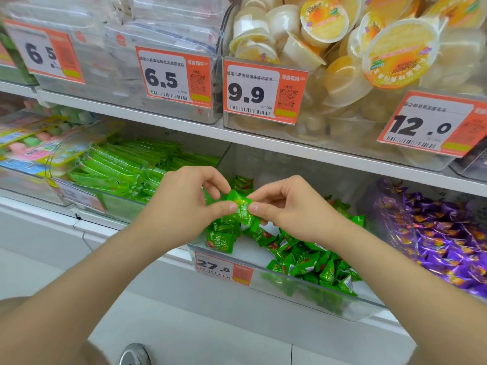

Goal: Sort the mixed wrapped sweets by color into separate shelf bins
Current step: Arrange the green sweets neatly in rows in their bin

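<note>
A green wrapped sweet (241,206) hangs above the middle clear bin (329,302), pinched from both sides. My left hand (184,201) grips its left end between thumb and fingers. My right hand (287,206) pinches its right end the same way. Below them the middle bin holds several small green wrapped sweets (311,262) with red print. The bin to the right is piled with purple wrapped sweets (445,241). The bin to the left holds long green stick packs (116,167).
A white shelf board (184,122) runs just above the hands, carrying clear bins of white packs and yellow jelly cups (326,40). Orange price tags hang on the bin fronts, one reading 27.8 (222,268). Pink and green packs lie at far left (34,138).
</note>
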